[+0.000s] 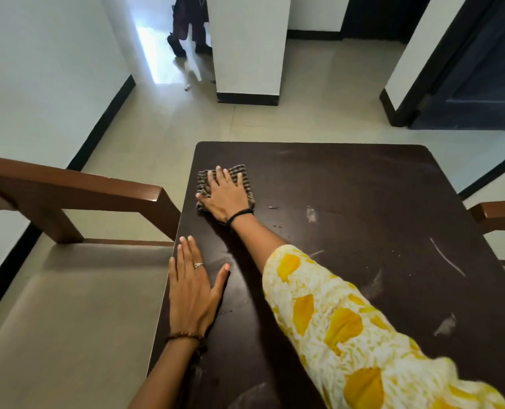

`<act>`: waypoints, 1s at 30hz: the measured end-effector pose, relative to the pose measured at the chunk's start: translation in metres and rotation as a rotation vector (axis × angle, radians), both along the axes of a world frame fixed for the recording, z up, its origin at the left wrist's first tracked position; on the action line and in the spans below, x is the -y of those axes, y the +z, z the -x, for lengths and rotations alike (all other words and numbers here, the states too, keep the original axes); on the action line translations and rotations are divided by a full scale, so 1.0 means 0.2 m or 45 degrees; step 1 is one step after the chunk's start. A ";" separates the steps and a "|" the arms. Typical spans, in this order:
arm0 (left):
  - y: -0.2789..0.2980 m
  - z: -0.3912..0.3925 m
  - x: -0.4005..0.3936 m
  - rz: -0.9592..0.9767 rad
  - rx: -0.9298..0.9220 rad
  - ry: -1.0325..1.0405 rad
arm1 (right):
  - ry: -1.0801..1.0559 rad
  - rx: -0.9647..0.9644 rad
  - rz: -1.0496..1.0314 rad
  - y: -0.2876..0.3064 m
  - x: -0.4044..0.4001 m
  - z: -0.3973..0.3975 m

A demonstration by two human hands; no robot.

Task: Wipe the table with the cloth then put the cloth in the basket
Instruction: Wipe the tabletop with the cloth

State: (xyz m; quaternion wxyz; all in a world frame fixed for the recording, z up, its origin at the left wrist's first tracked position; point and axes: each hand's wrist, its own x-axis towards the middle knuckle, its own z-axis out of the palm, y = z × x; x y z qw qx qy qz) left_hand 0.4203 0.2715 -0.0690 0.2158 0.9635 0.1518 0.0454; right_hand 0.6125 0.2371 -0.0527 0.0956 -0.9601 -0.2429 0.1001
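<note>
The checked cloth [233, 175] lay flat on the dark brown table [363, 187], near its far left corner. The right hand [226, 194] pressed down on it with the palm flat and the fingers spread, not gripping; a black band circled that wrist, and a yellow-and-white patterned sleeve [348, 329] covered the arm reaching across the table. The left hand [192, 286] rested open and flat on the table's near left edge, fingers extended, a ring on one finger and a beaded bracelet at the wrist. Pale smears and small crumbs [311, 214] marked the tabletop to the right of the cloth. A wooden chair [77, 187] with a beige seat stood just beside the table's left side.
</note>
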 end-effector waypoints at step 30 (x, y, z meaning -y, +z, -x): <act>0.03 0.00 0.01 -0.176 -0.249 -0.071 | -0.134 -0.002 -0.101 0.01 1.01 0.17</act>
